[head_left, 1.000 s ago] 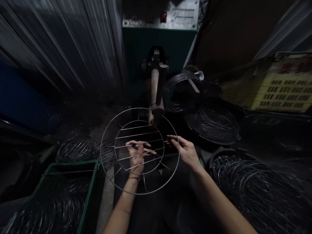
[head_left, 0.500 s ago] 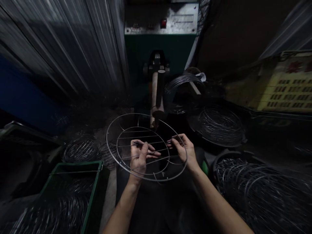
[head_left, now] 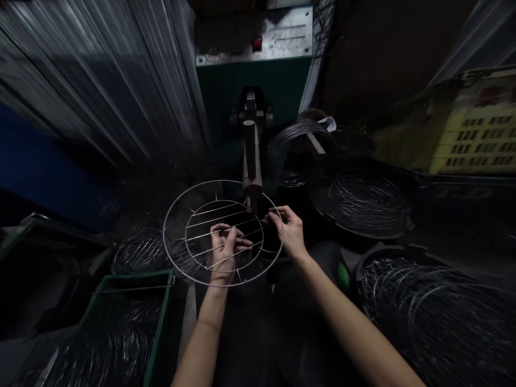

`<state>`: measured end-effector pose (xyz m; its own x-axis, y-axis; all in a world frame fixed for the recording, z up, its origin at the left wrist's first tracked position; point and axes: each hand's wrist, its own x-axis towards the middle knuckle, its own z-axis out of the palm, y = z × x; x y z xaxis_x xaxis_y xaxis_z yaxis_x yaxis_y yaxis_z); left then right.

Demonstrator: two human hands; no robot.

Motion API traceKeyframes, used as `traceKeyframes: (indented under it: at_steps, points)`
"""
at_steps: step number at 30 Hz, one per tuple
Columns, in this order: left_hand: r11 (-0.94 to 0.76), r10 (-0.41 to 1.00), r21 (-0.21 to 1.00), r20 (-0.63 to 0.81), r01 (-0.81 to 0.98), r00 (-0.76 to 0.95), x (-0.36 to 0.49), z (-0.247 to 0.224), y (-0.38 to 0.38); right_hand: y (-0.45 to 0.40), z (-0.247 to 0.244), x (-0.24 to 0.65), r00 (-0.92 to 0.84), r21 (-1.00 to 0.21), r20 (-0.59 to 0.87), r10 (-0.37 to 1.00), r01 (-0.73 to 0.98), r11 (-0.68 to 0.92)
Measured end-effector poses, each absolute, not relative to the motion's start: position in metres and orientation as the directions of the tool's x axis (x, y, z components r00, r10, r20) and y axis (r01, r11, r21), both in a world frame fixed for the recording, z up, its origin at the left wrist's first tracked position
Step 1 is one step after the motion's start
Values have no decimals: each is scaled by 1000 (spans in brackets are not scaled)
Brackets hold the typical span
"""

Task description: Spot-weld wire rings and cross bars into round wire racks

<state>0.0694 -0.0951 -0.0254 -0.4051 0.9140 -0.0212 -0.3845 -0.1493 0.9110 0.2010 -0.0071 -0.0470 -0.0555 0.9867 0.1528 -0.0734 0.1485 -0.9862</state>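
Note:
A round wire rack (head_left: 171, 257), made of an outer ring, an inner ring and several parallel bars, is held nearly level in front of a machine. My left hand (head_left: 224, 250) reaches under it, its thumb above and its fingers below, closed on the bars. At the rack's right side my right hand (head_left: 291, 232) pinches a short wire piece (head_left: 265, 219), whose tip is close to the inner ring. Just beyond, the thick cylindrical rods (head_left: 252, 166) of the machine meet over the rack's far right part. Whether they touch the wire, I cannot tell.
The green machine body (head_left: 253, 78) carries a metal panel with a red switch (head_left: 257, 43). At left stands a green crate (head_left: 163, 312) of wire pieces. At right are a basin of wire rings (head_left: 366, 204), a tub of wire parts (head_left: 387, 274) and a yellow crate (head_left: 479, 131).
The rack and both hands have moved away from me, closer to the machine's rods. The whole view has also shifted slightly. Both hands keep their hold.

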Motion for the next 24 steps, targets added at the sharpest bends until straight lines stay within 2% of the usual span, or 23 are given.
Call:
traceKeyframes:
  at_steps: [4,8,14,24]
  points:
    - [-185,921,847,-26,-498,-388,73,-49,-92,6,-44,196,-74,-979,199,977,-51,195]
    - [-241,910,853,33,-463,-414,77,-56,-88,9,-43,196,-128,-985,168,977,-55,163]
    - [-285,878,870,67,-403,-474,80,-54,-83,13,-41,198,-101,-961,230,968,135,242]
    - [-309,866,852,69,-422,-496,78,-50,-75,24,-36,190,-123,-942,254,959,192,274]
